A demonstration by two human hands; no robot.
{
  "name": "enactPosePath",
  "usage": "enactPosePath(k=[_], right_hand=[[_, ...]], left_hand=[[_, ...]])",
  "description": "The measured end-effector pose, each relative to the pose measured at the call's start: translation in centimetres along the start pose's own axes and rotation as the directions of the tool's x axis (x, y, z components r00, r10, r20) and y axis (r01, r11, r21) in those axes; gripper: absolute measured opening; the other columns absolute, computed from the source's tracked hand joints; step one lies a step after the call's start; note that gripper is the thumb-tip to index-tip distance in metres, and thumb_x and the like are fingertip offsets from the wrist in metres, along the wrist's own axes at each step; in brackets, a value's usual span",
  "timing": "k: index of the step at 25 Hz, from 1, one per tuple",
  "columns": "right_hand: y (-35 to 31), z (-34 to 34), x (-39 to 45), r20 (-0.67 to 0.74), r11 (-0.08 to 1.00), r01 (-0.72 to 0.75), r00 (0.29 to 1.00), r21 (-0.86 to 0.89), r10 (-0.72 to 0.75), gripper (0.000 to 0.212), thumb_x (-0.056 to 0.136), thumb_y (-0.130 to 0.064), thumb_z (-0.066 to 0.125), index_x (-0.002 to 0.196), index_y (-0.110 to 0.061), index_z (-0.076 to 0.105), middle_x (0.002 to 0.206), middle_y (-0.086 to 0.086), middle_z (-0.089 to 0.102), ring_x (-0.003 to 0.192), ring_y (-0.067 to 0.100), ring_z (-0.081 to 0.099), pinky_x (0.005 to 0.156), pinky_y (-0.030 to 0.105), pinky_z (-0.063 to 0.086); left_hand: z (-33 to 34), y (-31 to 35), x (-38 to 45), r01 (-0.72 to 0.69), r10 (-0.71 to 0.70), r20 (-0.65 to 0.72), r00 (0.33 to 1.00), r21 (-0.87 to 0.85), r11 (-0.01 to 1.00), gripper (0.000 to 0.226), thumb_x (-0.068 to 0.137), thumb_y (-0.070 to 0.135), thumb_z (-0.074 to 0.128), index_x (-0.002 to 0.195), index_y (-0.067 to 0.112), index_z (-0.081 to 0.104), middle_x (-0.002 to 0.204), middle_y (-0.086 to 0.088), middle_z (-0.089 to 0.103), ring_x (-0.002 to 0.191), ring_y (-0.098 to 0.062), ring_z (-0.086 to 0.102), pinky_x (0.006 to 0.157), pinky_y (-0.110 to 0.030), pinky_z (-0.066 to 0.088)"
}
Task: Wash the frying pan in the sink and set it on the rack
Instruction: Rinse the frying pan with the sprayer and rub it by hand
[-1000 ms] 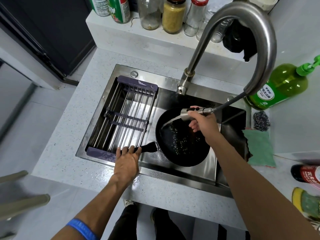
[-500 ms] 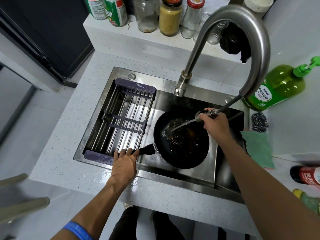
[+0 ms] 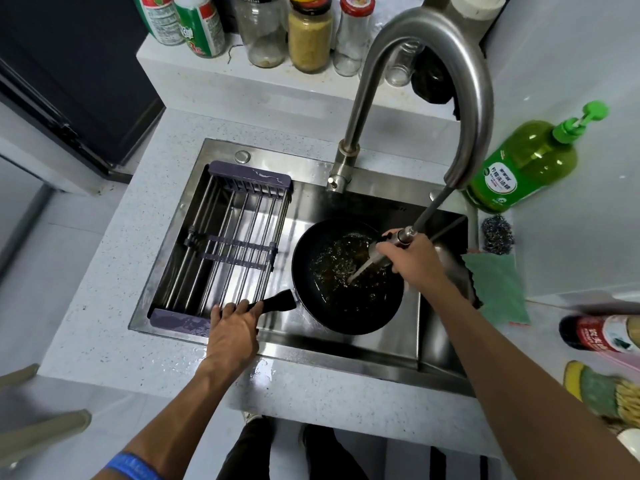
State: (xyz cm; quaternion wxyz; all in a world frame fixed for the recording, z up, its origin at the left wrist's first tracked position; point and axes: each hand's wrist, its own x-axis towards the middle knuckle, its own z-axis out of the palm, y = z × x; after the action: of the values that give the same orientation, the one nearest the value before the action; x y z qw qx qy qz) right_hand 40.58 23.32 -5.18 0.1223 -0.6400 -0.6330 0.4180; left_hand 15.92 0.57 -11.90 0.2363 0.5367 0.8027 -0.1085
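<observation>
Pretty clearly a home kitchen: stainless sink (image 3: 346,202) set in a speckled white countertop (image 3: 104,289), pull-out faucet (image 3: 433,46), green dish soap bottle (image 3: 519,168) far right, jars (image 3: 310,36) on the far ledge.

Even, soft light from overhead; shadows are faint. The steel sink (image 3: 377,344) and faucet (image 3: 474,98) carry pale glare streaks. Wide-angle distortion bends the counter (image 3: 114,271) edges and stretches the arms. The middle is sharp; the corners are slightly soft.
</observation>
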Motion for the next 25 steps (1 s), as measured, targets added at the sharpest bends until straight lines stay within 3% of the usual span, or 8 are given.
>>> enactPosePath(k=[3, 7, 11, 15, 19, 23, 25], right_hand=[[0.8, -0.7, -0.8, -0.068, 0.997, 0.002, 0.998, -0.08, -0.008, 0.022, 0.08, -0.038, 0.071, 0.073, -0.017, 0.068, 0.069, -0.006, 0.068, 0.074, 0.014, 0.065, 0.071, 0.031, 0.046], [0.5, -0.3, -3.0, 0.001, 0.987, 0.115, 0.993, -0.115, -0.115, 0.026, 0.083, -0.045, 0.073, 0.073, -0.021, 0.072, 0.066, -0.011, 0.068, 0.067, 0.004, 0.064, 0.065, 0.025, 0.045], [-4.0, -3.1, -3.0, -0.078, 0.979, 0.165, 0.982, -0.121, -0.175, 0.03, 0.089, -0.047, 0.067, 0.076, -0.02, 0.069, 0.07, -0.005, 0.073, 0.069, 0.011, 0.071, 0.077, 0.037, 0.059], [-8.8, -6.9, -3.0, -0.203, 0.963, 0.212, 0.948, -0.168, -0.244, 0.031, 0.084, -0.05, 0.069, 0.073, -0.021, 0.069, 0.067, -0.005, 0.071, 0.067, 0.014, 0.071, 0.072, 0.042, 0.061], [-9.2, -7.3, -3.9, -0.216, 0.938, 0.236, 0.931, -0.255, -0.293, 0.036, 0.085, -0.054, 0.066, 0.072, -0.021, 0.07, 0.063, -0.007, 0.068, 0.064, 0.014, 0.067, 0.07, 0.042, 0.059], [-8.4, -6.6, -4.8, -0.214, 0.944, 0.298, 0.922, -0.14, -0.323, 0.028, 0.088, -0.053, 0.068, 0.076, -0.027, 0.063, 0.065, -0.009, 0.063, 0.061, 0.009, 0.062, 0.061, 0.028, 0.053], [-6.3, -5.8, -6.0, -0.226, 0.935, 0.324, 0.93, 0.142, -0.288, 0.013, 0.096, -0.041, 0.061, 0.086, -0.033, 0.06, 0.066, -0.002, 0.062, 0.057, 0.01, 0.061, 0.053, 0.025, 0.051]], left_hand=[[0.0, -0.1, -0.1, 0.004, -0.005, -0.015, 1.0, -0.015, 1.0, 0.068, 0.088, 0.01, 0.052, 0.15, 0.03, 0.033, 0.139, 0.003, 0.048, 0.131, -0.023, 0.039, 0.119, -0.048, 0.015], [-0.1, 0.0, -0.1, 0.001, -0.001, -0.004, 1.0, -0.006, 1.0, 0.069, 0.088, 0.009, 0.05, 0.151, 0.03, 0.031, 0.139, 0.003, 0.048, 0.132, -0.023, 0.038, 0.119, -0.048, 0.015], [-0.4, 0.1, 0.0, -0.001, 0.001, 0.009, 1.0, 0.007, 1.0, 0.068, 0.089, 0.01, 0.049, 0.15, 0.031, 0.031, 0.137, 0.004, 0.048, 0.13, -0.022, 0.039, 0.117, -0.046, 0.018], [-0.5, 0.1, 0.0, -0.003, 0.003, 0.018, 1.0, 0.025, 1.0, 0.068, 0.087, 0.011, 0.051, 0.149, 0.032, 0.033, 0.135, 0.004, 0.051, 0.128, -0.022, 0.042, 0.116, -0.046, 0.022], [-1.2, 0.1, 0.5, -0.001, 0.002, 0.024, 1.0, -0.039, 0.999, 0.062, 0.085, 0.014, 0.055, 0.141, 0.036, 0.044, 0.118, 0.005, 0.06, 0.114, -0.021, 0.054, 0.109, -0.047, 0.034], [-1.0, -0.1, 0.9, -0.012, 0.012, -0.001, 1.0, -0.073, 0.997, 0.055, 0.085, 0.013, 0.053, 0.135, 0.036, 0.052, 0.105, 0.003, 0.064, 0.102, -0.024, 0.059, 0.102, -0.045, 0.042], [-0.9, -0.1, 1.0, -0.005, 0.005, -0.004, 1.0, -0.106, 0.994, 0.055, 0.083, 0.01, 0.053, 0.132, 0.034, 0.054, 0.102, 0.002, 0.064, 0.099, -0.023, 0.06, 0.1, -0.045, 0.044]])
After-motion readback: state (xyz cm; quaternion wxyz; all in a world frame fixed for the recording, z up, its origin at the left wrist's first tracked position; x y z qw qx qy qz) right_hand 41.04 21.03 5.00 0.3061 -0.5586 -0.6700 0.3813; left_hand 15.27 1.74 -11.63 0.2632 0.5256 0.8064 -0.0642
